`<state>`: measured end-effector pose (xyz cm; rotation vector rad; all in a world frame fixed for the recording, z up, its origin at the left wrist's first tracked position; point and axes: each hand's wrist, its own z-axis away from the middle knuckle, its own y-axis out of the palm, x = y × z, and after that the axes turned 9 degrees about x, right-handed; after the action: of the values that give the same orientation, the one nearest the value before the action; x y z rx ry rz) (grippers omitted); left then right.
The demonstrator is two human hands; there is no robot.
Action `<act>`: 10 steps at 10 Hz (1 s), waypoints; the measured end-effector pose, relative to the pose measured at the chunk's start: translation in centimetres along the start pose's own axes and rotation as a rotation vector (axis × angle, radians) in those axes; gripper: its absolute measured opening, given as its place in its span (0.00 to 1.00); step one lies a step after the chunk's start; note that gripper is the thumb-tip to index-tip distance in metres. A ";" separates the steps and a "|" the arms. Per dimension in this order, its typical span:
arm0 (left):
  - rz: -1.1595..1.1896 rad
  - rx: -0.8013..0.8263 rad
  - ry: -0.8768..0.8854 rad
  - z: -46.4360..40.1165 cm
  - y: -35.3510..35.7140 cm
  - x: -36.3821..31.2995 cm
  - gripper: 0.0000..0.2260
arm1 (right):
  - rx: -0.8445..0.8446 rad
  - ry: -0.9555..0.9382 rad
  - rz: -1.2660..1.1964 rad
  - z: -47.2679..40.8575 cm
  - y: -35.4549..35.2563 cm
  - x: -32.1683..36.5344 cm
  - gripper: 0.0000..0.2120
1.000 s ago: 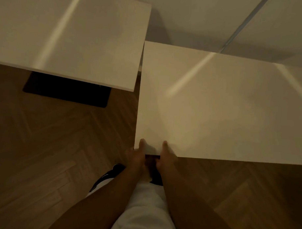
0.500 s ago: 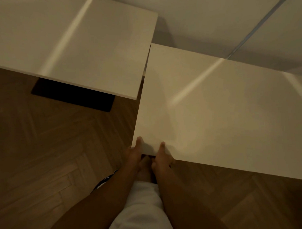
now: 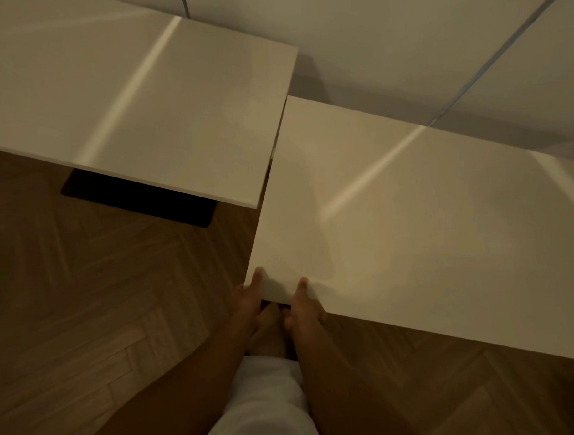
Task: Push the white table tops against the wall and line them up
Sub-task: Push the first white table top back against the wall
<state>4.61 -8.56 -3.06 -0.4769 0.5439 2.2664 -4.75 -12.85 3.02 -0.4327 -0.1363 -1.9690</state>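
- The near left corner of the right table top is gripped by both hands: the left hand at the very corner, the right hand just beside it, thumbs laid on the white surface and fingers curled under the edge.
- Compared with a second ago, the corner is seen to have been carried leftward and forward, so that the gap between this top and the left table top has been narrowed to a thin dark seam.
- The left table top is set with its far edge close to the wall; its dark base is seen on the herringbone floor.
- The right table top is not yet lined up: its near edge lies well closer to the person than the near edge of the left one, and a shadowed strip is left between its far edge and the wall.
- It is judged that sideways closing is nearly finished, and that a further push toward the wall is called for.
- Care is advised that the two side edges are not knocked together.
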 end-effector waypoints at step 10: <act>-1.393 0.378 0.692 8.5 7.4 -0.7 0.25 | -0.050 -0.708 0.898 1.2 -18.6 3.9 0.25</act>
<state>-1.84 -9.32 6.15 -1.0238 0.6419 0.6270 -22.65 -7.93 7.35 -1.0082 -0.2805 -0.8845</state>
